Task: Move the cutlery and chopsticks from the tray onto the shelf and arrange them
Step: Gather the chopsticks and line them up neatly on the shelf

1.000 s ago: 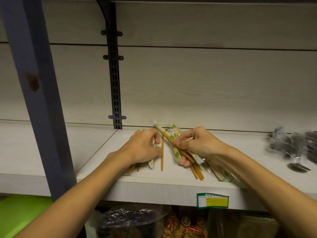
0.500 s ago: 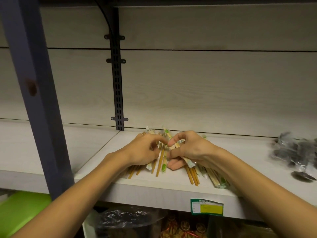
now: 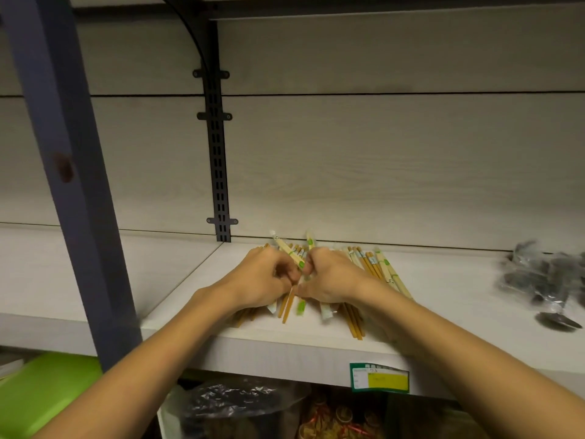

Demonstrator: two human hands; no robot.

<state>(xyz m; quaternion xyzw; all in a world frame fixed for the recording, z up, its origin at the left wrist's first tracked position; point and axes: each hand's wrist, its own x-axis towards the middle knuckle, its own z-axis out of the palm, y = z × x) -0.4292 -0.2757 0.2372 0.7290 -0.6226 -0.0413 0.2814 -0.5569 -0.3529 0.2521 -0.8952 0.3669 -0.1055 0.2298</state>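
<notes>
Wooden chopsticks (image 3: 376, 267) heaped near shelf (image 3: 177, 289) front edge; left hand (image 3: 262, 280) and right hand (image 3: 332, 277) curled, seemingly gripping some.

On the pale wooden shelf (image 3: 443, 312) lies a heap of chopsticks (image 3: 373, 267), some bare and orange-brown, some in paper sleeves with green marks. The left hand (image 3: 262, 280) and the right hand (image 3: 332, 277) meet knuckle to knuckle over the heap, fingers curled round several sticks. Well apart to the right sits a blurred bundle of plastic-wrapped dark cutlery (image 3: 544, 274). A green-and-yellow price label (image 3: 380, 377) hangs on the shelf's front edge.
</notes>
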